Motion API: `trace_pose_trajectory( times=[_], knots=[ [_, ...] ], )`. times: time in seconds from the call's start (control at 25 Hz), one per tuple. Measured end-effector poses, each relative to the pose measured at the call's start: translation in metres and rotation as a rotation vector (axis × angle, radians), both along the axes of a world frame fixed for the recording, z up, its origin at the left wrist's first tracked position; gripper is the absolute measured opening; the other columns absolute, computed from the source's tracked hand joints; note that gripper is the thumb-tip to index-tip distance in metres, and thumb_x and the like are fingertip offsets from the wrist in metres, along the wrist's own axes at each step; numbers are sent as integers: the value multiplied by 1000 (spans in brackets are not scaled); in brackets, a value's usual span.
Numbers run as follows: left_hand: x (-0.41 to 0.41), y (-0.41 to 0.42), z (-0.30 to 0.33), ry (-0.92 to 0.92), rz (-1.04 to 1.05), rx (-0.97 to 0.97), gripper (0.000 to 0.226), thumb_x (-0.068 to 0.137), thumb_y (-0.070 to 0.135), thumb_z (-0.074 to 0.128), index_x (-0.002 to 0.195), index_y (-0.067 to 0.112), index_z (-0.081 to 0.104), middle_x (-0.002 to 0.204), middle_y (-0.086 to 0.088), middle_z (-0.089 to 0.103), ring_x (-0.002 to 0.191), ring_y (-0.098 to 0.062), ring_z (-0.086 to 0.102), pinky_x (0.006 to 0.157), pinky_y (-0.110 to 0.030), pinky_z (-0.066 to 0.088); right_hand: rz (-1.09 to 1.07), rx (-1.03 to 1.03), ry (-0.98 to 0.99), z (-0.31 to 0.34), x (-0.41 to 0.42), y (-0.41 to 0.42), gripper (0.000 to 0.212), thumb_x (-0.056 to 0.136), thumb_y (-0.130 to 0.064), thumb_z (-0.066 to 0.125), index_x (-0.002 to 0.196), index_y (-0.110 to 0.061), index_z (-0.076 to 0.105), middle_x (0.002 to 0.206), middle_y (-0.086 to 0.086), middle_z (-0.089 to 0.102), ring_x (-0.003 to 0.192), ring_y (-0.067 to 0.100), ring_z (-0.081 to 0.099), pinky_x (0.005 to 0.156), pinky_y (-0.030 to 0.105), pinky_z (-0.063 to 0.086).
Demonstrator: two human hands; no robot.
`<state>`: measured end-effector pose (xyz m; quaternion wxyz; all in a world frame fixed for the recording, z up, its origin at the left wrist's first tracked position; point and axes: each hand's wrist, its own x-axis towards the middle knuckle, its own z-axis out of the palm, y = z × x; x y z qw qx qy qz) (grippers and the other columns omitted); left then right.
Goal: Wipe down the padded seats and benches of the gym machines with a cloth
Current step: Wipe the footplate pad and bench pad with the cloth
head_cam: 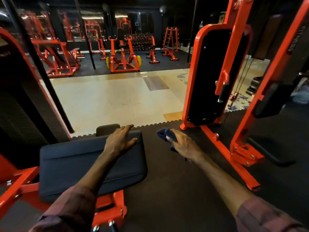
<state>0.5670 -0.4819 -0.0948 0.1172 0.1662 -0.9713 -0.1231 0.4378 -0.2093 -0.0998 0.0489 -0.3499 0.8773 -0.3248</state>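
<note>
Dark blue soft cloth [164, 135] bunched up, gripped in right hand [182, 144]. Left hand [121, 139], fingers straight, flat near far right corner of smooth black padded bench [75, 164].

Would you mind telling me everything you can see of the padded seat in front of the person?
The padded seat is a broad, dark cushion with rounded corners, covered in what looks like matte vinyl, with a seam running across near its far edge. It lies roughly flat on an orange metal frame over dark rubber flooring. The left hand rests on its far right corner, fingers spread. The cloth, bunched in the right hand, is off to the right, not touching it.
</note>
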Motion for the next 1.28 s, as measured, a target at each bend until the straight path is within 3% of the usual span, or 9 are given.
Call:
trace_pose_trajectory(
  times=[0.28, 0.4, 0.48, 0.56, 0.64, 0.72, 0.92, 1.12, 1.28],
  knots=[
    [-167, -40, -3, -5, 162, 50, 74, 94, 54, 66, 158, 30, 39, 148, -5, 58, 131, -29, 59, 98, -51, 56, 192, 126, -19, -26, -229, -53, 55, 98, -84, 25, 128, -50, 56, 124, -20, 64, 109, 8, 68, 91, 48, 59],
    [-209, -62, -12, -12, 269, 67, 73, 93, 54, 66, 158, 30, 40, 150, -3, 57, 134, -28, 57, 101, -50, 54, 303, 132, -26, -17, -292, -96, 40, 104, -75, 28, 116, -51, 58, 117, -26, 64, 105, -1, 65, 86, 34, 58],
    [-233, -79, -27, -43, 360, 77, 74, 91, 54, 66, 157, 30, 41, 148, -3, 59, 135, -27, 56, 101, -49, 54, 413, 157, -40, -11, -325, -123, 28, 108, -65, 30, 114, -53, 54, 112, -21, 60, 97, 4, 62, 79, 31, 50],
    [-257, -91, -31, -32, 469, 111, 74, 90, 53, 68, 157, 30, 43, 151, -3, 58, 136, -27, 56, 102, -50, 54, 520, 190, -58, -7, -362, -150, 35, 111, -58, 31, 126, -42, 58, 115, -15, 57, 99, 11, 58, 81, 29, 44],
    [-278, -97, -31, -21, 583, 130, 75, 91, 51, 70, 158, 30, 42, 153, -3, 56, 137, -25, 56, 104, -48, 54, 611, 211, -107, 6, -396, -179, 34, 112, -53, 31, 120, -38, 60, 107, -20, 56, 96, 2, 59, 72, 13, 42],
    [-294, -106, -38, 8, 660, 156, 75, 92, 50, 71, 158, 27, 43, 154, -3, 55, 138, -25, 55, 106, -45, 53, 702, 192, -169, -3, -430, -215, 23, 114, -46, 35, 102, -42, 55, 97, -22, 55, 82, -14, 60, 63, 8, 43],
    [-325, -146, -85, -36, 904, 233, 74, 92, 53, 68, 157, 30, 42, 154, 1, 54, 138, -22, 54, 106, -50, 52, 897, 247, -180, -74, -481, -339, 63, 101, -80, 22, 117, -34, 63, 98, -8, 67, 74, 11, 70, 77, 51, 59],
    [-345, -232, -144, -84, 1072, 295, 73, 93, 54, 67, 157, 30, 42, 152, 1, 55, 136, -24, 55, 105, -51, 51, 1018, 302, -147, -128, -511, -466, 23, 105, -61, 43, 118, -46, 55, 117, -13, 62, 95, 12, 69, 88, 48, 57],
    [-347, -295, -189, -151, 1247, 430, 71, 95, 51, 66, 157, 28, 41, 155, -1, 52, 139, -26, 52, 107, -50, 48, 1145, 358, -141, -149, -529, -583, 26, 105, -63, 42, 120, -47, 56, 115, -16, 62, 94, 8, 67, 81, 39, 55]
  ],
)
